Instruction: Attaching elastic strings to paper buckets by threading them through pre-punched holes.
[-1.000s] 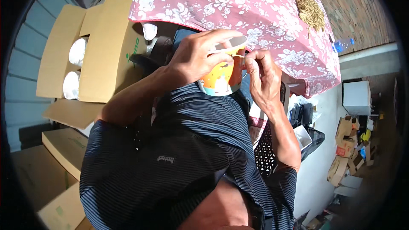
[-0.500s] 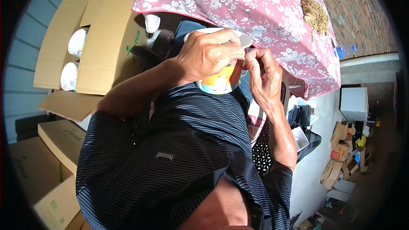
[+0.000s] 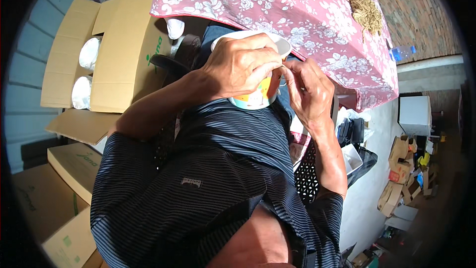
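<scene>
A white paper bucket (image 3: pixel 255 100) with an orange, yellow and teal print stands in my lap, its wide mouth facing up. My left hand (image 3: pixel 243 64) lies across its near rim and side, fingers bent and closed against it. At the bucket's right side my right hand (image 3: pixel 310 89) is closed in a pinch, fingertips touching those of my left. What lies between the fingertips is too small to make out. A thin loop shows beside the bucket below them. On the table's floral pink cloth (image 3: pixel 277 7) rests a bundle of brown cords (image 3: pixel 366 12).
On the left an open cardboard box (image 3: pixel 119 54) holds white wrapped stacks (image 3: pixel 82 92), with more cartons (image 3: pixel 74 168) below it. A plastic bottle (image 3: pixel 402 52) lies beyond the table's right edge. Farther right are a white box (image 3: pixel 415 114) and a heap of cardboard scraps (image 3: pixel 399 168).
My right hand has turned, its fingers curling in more and its fingertips closing up against my left fingertips. The bucket stays in my lap under my left hand.
</scene>
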### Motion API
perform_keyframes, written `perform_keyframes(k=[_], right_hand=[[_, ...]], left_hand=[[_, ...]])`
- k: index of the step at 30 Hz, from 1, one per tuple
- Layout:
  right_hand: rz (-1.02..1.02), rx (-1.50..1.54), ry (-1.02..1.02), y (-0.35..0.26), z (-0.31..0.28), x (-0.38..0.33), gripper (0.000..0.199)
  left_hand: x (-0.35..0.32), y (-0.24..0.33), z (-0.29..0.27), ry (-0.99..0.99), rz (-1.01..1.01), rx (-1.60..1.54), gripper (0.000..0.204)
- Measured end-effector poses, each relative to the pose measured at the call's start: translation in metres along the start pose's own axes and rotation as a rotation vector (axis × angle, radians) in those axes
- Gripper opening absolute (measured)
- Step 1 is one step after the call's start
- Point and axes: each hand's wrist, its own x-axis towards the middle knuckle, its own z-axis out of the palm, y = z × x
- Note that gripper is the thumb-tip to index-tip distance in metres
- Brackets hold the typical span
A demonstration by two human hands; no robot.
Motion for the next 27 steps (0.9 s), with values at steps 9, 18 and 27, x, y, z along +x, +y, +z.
perform_keyframes(k=[9, 18, 27], right_hand=[[0.284, 0.195, 0.090, 0.004, -0.001, -0.015, 0.010], [0.257, 0.216, 0.141, 0.002, 0.005, -0.018, 0.007], [0.280, 0.338, 0.160, 0.006, 0.025, -0.017, 0.005]], left_hand=[[-0.002, -0.004, -0.001, -0.005, -0.009, 0.015, 0.010], [-0.004, -0.005, -0.020, -0.311, -0.510, -0.286, 0.036], [-0.005, -0.017, -0.026, -0.435, -0.621, -0.593, 0.045]])
